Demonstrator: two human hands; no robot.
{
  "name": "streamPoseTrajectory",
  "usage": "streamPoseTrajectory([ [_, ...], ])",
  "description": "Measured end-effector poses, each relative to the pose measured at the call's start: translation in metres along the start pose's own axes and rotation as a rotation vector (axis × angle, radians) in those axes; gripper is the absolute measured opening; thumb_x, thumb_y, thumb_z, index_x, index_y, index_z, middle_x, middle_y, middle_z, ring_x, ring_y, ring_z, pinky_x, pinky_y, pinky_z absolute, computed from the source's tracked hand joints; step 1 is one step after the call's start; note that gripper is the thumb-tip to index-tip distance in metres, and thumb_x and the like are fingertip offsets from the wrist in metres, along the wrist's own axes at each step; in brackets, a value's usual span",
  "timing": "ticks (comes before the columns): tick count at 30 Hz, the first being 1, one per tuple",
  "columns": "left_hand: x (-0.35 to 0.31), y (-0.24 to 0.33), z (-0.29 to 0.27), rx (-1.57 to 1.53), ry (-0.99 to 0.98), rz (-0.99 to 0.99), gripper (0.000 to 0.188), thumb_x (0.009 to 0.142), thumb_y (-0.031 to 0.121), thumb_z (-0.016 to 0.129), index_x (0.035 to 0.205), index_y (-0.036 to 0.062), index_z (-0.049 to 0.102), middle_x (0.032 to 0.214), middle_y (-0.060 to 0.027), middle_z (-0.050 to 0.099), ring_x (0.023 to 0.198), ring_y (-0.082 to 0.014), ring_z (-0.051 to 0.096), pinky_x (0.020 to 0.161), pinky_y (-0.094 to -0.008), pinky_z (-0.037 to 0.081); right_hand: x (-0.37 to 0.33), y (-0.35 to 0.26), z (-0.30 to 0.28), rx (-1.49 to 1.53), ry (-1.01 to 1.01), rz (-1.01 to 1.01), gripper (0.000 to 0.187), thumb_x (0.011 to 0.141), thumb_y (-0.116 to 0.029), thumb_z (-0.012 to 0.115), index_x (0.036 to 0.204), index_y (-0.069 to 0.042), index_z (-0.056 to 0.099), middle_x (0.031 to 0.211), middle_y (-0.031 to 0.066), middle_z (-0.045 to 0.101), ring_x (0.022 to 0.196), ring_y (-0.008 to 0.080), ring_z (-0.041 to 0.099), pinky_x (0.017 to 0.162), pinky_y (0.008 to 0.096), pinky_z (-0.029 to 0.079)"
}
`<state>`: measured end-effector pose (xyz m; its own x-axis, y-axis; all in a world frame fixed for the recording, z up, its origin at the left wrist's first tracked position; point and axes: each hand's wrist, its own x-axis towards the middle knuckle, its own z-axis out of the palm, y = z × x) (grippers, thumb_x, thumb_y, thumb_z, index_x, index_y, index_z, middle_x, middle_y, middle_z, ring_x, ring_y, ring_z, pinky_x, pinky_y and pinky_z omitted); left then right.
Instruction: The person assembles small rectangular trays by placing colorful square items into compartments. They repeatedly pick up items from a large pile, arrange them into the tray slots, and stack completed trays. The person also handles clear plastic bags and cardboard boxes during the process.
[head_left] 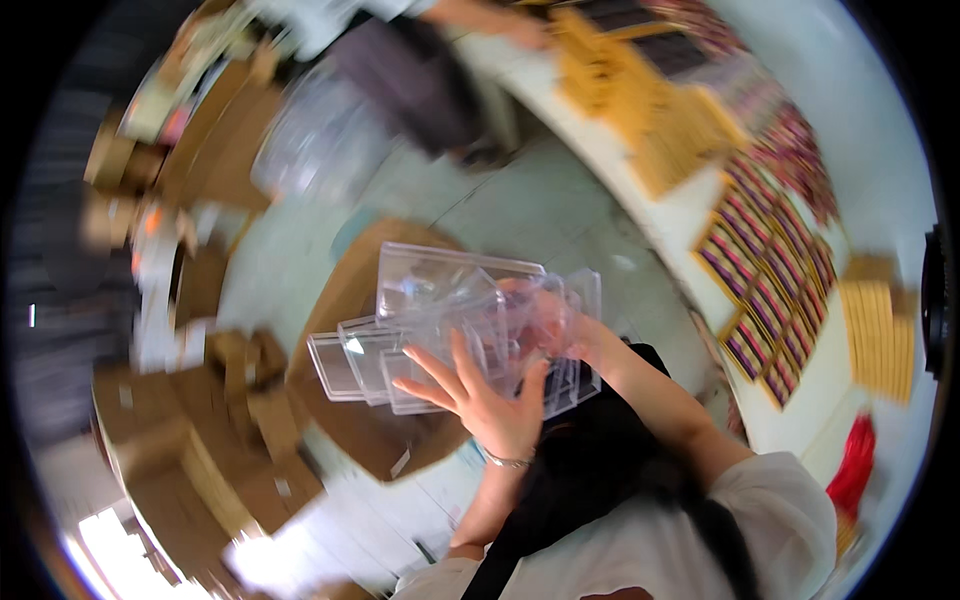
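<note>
A loose stack of clear plastic boxes (440, 285) is in front of my body, over a brown cardboard carton (350, 430). My left hand (490, 400), with a bracelet at its wrist, lies against the near side of the stack, fingers and thumb spread. My right hand (545, 320) grips the right part of the stack; its fingers show blurred through the clear plastic. The boxes overlap at uneven angles, and some stick out to the left.
At right, a long white table (640, 205) carries yellow stacks (640, 110), trays of striped pieces (770, 280) and a red bundle (853, 465). Brown cartons (190, 440) crowd the left. Beyond, a person in dark trousers (410, 80) is near a clear plastic bag (320, 130).
</note>
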<state>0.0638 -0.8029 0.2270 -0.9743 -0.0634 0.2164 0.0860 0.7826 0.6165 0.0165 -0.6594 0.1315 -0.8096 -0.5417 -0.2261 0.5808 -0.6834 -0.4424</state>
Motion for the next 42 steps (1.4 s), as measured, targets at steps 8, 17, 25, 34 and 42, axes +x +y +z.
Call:
streamPoseTrajectory([
  [8,-0.102,0.196,0.134,-0.313,-0.762,0.671,0.096,0.074,0.045,0.076,0.146,0.0023,0.031,0.155,-0.031,0.002,0.137,-0.0596,-0.01,0.106,-0.0707,0.005,-0.334,0.0,-0.08,-0.081,0.544,-0.925,0.096,0.069,-0.021,0.079,0.148,-0.018,0.025,0.14,0.0148,0.046,0.123,0.0331,0.05,0.086,0.0521,0.053],
  [17,-0.172,0.495,0.428,-0.436,-0.849,1.202,0.071,0.095,0.042,0.047,0.145,-0.0039,0.027,0.15,-0.0344,0.018,0.141,-0.0512,0.005,0.113,-0.0597,-0.004,-0.574,-0.168,-0.262,-0.113,0.943,-1.356,0.083,0.071,-0.021,0.061,0.147,-0.011,0.029,0.131,0.0169,0.05,0.116,0.0324,0.054,0.097,0.0438,0.048],
  [25,-0.131,0.615,0.656,-0.293,-0.924,1.166,0.059,0.099,0.041,0.036,0.146,0.0049,0.032,0.143,-0.0275,0.038,0.138,-0.0446,0.024,0.113,-0.0526,0.02,-0.646,-0.319,-0.465,0.101,0.808,-1.276,0.078,0.064,-0.003,0.053,0.139,-0.016,0.039,0.126,0.0153,0.053,0.109,0.0337,0.057,0.088,0.0544,0.051],
  [34,-0.119,0.62,0.689,-0.561,-0.642,0.828,0.039,0.1,0.033,0.037,0.108,-0.0008,0.056,0.09,-0.0224,0.065,0.086,-0.0421,0.06,0.081,-0.046,0.046,-0.663,-0.365,-0.508,-0.102,1.657,-0.984,0.071,0.085,-0.029,0.059,0.146,-0.005,0.032,0.134,0.0129,0.05,0.123,0.0256,0.047,0.104,0.0374,0.038],
  [42,-0.14,0.594,0.576,-1.035,-1.069,0.042,0.051,0.102,0.044,0.028,0.124,0.0028,0.049,0.105,-0.0126,0.07,0.1,-0.0206,0.059,0.089,-0.0345,0.043,-0.667,-0.293,-0.327,-0.399,1.12,-1.103,0.092,0.086,-0.057,0.06,0.151,-0.006,0.019,0.152,0.0118,0.031,0.139,0.0273,0.03,0.108,0.045,0.032],
])
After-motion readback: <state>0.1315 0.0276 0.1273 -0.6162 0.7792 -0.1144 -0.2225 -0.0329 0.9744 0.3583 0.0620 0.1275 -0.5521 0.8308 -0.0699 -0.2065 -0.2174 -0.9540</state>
